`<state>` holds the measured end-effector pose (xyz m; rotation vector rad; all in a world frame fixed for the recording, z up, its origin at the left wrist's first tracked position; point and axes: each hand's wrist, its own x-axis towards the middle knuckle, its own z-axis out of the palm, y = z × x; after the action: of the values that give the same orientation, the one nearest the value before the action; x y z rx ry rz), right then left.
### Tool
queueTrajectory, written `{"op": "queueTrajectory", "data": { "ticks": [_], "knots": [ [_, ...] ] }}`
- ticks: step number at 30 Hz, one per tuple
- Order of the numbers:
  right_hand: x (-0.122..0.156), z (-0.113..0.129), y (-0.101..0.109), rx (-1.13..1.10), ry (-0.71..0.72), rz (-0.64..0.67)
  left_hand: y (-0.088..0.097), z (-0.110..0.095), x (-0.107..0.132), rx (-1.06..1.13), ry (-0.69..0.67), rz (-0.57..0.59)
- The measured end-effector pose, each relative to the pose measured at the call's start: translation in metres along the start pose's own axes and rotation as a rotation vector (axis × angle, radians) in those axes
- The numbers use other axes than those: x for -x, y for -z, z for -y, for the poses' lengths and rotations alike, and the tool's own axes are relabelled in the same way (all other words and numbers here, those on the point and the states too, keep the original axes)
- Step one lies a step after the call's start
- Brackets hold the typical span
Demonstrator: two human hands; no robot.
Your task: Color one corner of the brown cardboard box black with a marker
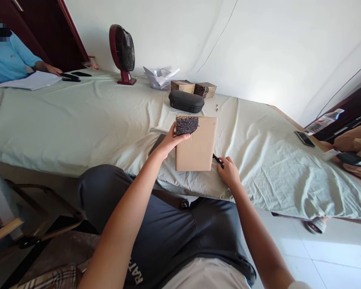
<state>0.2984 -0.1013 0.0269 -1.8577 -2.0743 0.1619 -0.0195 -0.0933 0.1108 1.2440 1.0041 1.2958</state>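
A tan cardboard box (197,154) lies in front of me on the cloth. At its upper left corner is a dark, rough block (186,125) that looks like a pressed tea brick, with a few crumbs beside it. My left hand (170,141) grips this brick by its left and near sides. Right of the box, my right hand (229,172) is closed around a slim black tool (219,161); its end points at the box's right edge, and its exact kind is unclear. A flat dark thing (157,143) shows partly beneath my left wrist.
Behind the box lie a black zip case (186,101) and two patterned packages (205,90). A crumpled clear plastic bag (160,78) and a red fan (125,56) stand near the wall. A person in a blue shirt sits far left; another person's hands show far right near a phone (304,139).
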Motion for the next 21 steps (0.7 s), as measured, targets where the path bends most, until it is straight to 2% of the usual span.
{"op": "queueTrajectory", "data": {
  "ticks": [10, 18, 21],
  "knots": [
    [-0.045, 0.037, -0.014, 0.126, -0.05, 0.028, 0.001, 0.004, -0.002, -0.015, -0.047, 0.006],
    [-0.055, 0.028, -0.032, 0.077, -0.059, -0.023, 0.002, 0.008, -0.005, -0.019, -0.051, -0.001],
    [-0.055, 0.024, -0.032, 0.032, -0.044, -0.048, 0.003, 0.007, -0.004, -0.001, -0.045, -0.001]
  ]
}}
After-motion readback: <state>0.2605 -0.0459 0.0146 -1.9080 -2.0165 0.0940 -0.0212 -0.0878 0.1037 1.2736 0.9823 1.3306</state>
